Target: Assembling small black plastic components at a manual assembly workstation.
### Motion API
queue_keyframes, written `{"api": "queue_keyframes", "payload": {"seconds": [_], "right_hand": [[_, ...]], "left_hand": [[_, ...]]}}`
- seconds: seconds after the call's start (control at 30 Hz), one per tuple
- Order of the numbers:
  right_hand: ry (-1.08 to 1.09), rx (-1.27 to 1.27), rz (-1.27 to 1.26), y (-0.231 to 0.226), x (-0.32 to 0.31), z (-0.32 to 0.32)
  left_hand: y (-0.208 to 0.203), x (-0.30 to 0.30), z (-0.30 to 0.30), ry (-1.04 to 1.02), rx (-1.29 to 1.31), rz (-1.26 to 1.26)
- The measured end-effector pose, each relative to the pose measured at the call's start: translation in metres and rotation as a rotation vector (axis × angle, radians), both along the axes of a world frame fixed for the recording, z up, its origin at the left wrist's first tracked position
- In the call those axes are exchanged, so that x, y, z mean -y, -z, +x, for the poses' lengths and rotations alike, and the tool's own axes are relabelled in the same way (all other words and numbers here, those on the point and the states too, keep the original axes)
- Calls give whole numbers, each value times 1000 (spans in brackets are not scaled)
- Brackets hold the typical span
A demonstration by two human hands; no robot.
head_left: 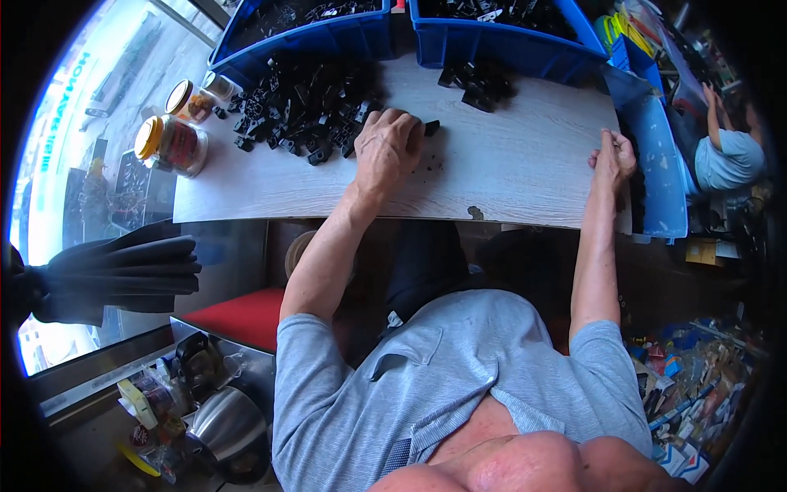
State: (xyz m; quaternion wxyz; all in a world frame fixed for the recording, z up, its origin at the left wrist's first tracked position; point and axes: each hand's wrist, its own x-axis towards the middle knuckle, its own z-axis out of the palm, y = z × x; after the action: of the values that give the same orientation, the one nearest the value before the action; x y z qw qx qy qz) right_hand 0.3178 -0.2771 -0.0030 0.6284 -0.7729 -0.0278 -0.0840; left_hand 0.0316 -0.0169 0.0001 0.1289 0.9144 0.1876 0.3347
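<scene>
A heap of small black plastic parts (307, 102) covers the left of the light wooden tabletop (525, 164). At the heap's right edge is my left hand (387, 146), its fingers curled and closed. One black plastic part (432, 128) shows at its fingertips, partly covered by them. My right hand (615, 156) is over the table's right edge, beside a long blue bin (662, 176). Its fingers are folded together, and whatever may be in them is hidden. A smaller group of black parts (477, 86) lies at the back of the table.
Two blue crates (348, 37) of black parts stand along the back. Lidded jars (176, 148) are at the left by the window. A kettle (228, 426) sits low on the left, and clutter (697, 377) fills the lower right. Another person (730, 156) is at far right.
</scene>
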Motion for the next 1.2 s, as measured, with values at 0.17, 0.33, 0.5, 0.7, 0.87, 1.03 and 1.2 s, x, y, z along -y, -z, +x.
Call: {"api": "queue_keyframes", "payload": {"seconds": [0.17,0.33,0.5,0.7,0.87,1.03,1.2], "right_hand": [[-39,-41,-8,-4,-3,-2],[-95,-114,-13,-7,3,8],[-353,-296,10,-24,-31,-27],[-632,-355,-81,-31,-84,-58],[-667,-288,-213,-29,-122,-70],[-641,-221,-357,-32,-140,-76],[-588,-172,-442,-35,-145,-84]], "left_hand": [[-1,26,-7,72,-62,47],[1,28,-5,127,-54,60],[2,25,-5,161,28,54],[-2,23,-2,90,1,-175],[3,27,0,83,-41,-142],[0,33,-2,100,-82,-34],[-4,34,-2,102,-84,-45]]}}
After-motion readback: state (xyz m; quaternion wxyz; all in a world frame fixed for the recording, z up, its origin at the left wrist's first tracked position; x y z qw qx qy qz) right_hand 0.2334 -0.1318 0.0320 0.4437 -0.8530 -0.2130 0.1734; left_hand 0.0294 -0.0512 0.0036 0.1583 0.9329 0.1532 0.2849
